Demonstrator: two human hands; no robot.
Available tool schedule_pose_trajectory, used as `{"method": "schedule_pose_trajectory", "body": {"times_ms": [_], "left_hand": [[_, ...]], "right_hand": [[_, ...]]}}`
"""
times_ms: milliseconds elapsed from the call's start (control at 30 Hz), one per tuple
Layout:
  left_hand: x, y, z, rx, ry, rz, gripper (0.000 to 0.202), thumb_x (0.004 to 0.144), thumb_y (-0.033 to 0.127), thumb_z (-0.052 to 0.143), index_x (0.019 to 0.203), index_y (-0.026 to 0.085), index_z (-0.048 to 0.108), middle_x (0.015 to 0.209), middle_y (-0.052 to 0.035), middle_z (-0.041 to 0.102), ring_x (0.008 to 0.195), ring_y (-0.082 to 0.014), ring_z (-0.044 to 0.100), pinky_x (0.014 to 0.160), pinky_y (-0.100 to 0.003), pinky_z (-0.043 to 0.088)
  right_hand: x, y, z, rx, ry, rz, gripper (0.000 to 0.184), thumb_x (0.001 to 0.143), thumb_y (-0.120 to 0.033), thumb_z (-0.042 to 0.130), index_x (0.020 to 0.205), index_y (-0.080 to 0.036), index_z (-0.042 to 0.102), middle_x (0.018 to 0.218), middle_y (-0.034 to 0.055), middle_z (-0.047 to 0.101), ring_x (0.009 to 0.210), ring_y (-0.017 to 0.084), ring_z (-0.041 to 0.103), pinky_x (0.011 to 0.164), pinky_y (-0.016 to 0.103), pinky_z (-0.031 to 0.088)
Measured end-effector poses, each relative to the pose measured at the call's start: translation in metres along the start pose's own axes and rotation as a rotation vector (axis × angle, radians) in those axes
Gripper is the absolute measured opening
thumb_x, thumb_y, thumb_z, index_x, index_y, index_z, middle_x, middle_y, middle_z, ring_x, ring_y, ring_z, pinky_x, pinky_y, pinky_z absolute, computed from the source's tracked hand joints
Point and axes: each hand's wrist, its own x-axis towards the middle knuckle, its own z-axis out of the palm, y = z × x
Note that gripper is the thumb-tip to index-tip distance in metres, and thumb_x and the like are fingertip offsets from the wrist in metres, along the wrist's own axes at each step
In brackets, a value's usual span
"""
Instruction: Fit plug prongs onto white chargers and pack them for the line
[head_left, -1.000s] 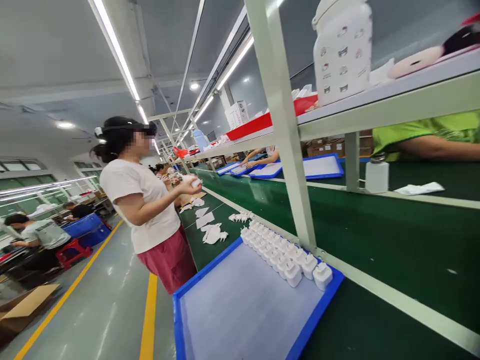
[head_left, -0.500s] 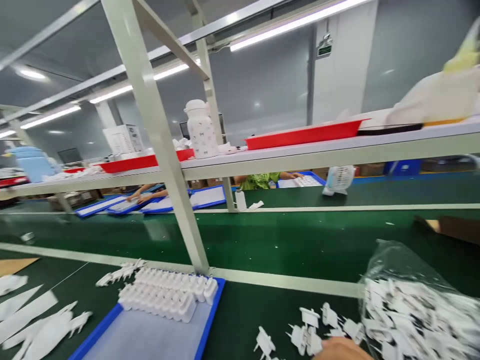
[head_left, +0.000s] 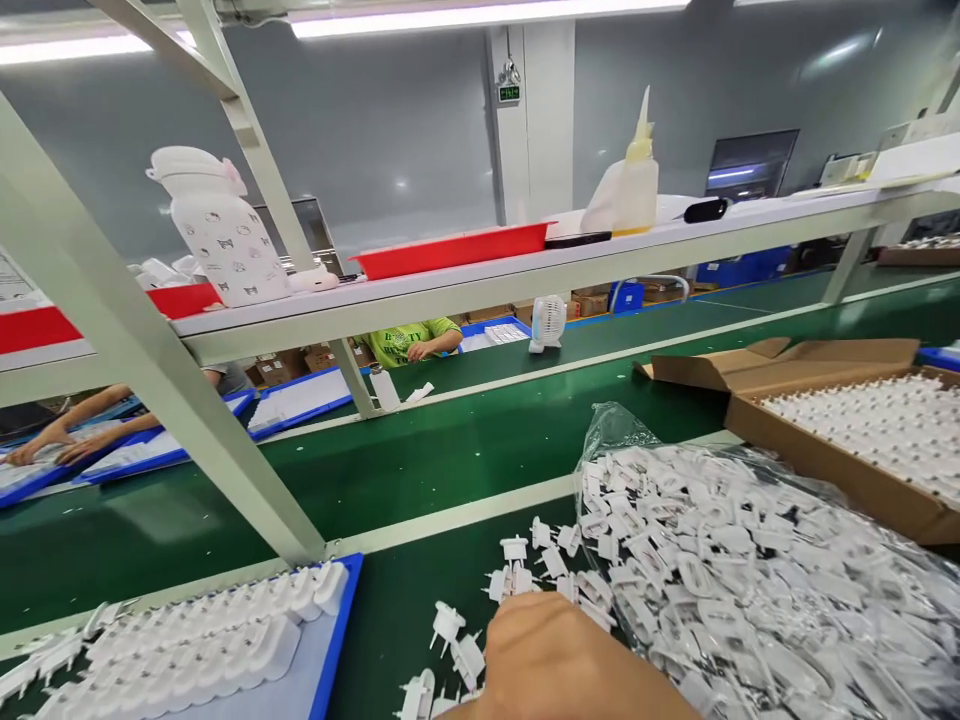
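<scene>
My right hand (head_left: 551, 655) reaches in from the bottom edge, its back toward me and its fingers hidden beneath it. It is over a loose scatter of small white plug pieces with metal pins (head_left: 448, 622); whether it holds one cannot be seen. Just right of the hand lies a clear plastic bag (head_left: 619, 425) heaped with many more white plug pieces (head_left: 712, 560). To the left, a blue-rimmed tray (head_left: 341, 625) carries rows of white plug housings (head_left: 202, 640). My left hand is out of view.
An open cardboard box (head_left: 739, 410) filled with white parts stands at right. A shelf (head_left: 450, 300) on slanted posts (head_left: 150, 330) crosses above the green belt (head_left: 450, 460), bearing a bottle (head_left: 225, 230), red tray (head_left: 457, 250) and squeeze bottle (head_left: 636, 190). Co-workers' hands (head_left: 67, 440) show across the belt.
The view has swung right, bringing the cardboard box and the bag's heap more fully into sight. My right hand shows more and sits farther up over the scattered plug pieces.
</scene>
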Motion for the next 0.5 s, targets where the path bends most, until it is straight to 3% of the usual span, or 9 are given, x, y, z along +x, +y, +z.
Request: {"method": "schedule_pose_trajectory", "body": {"times_ms": [100,300,400,500], "left_hand": [[0.005,0.0,0.009,-0.075,0.09,-0.068,0.015,0.084,0.024,0.046,0.096,0.019,0.052,0.06,0.0047,0.047,0.049,-0.0114,0.048,0.05,-0.023,0.042],[0.032,-0.002,0.028,-0.042,0.194,-0.147,0.018,0.086,0.03,0.037,0.082,0.02,0.052,0.059,0.0039,0.045,0.061,-0.0159,0.053,0.065,-0.028,0.046],[0.029,-0.001,0.031,-0.01,0.287,-0.175,0.017,0.086,0.031,0.04,0.077,0.02,0.049,0.061,0.0034,0.046,0.06,-0.0145,0.051,0.068,-0.028,0.046],[0.018,0.003,0.033,0.023,0.398,-0.219,0.016,0.086,0.029,0.041,0.074,0.02,0.047,0.062,0.0029,0.046,0.058,-0.0126,0.049,0.065,-0.026,0.046]], "right_hand": [[0.001,0.003,0.003,0.046,0.046,0.012,0.061,0.097,-0.058,0.023,0.08,-0.02,0.068,0.049,-0.0035,0.052,0.046,0.009,0.046,0.057,0.025,0.037],[-0.001,0.009,0.009,0.139,0.304,0.064,0.068,0.09,-0.071,0.025,0.077,-0.018,0.066,0.044,-0.0035,0.045,0.043,0.011,0.044,0.057,0.028,0.038],[-0.003,0.007,0.007,0.173,0.354,0.045,0.07,0.089,-0.072,0.022,0.079,-0.018,0.066,0.042,-0.0026,0.046,0.043,0.012,0.045,0.055,0.028,0.04],[-0.005,0.004,0.009,0.205,0.426,-0.03,0.061,0.095,-0.062,0.027,0.079,-0.019,0.067,0.044,-0.001,0.05,0.044,0.013,0.049,0.055,0.028,0.044]]}}
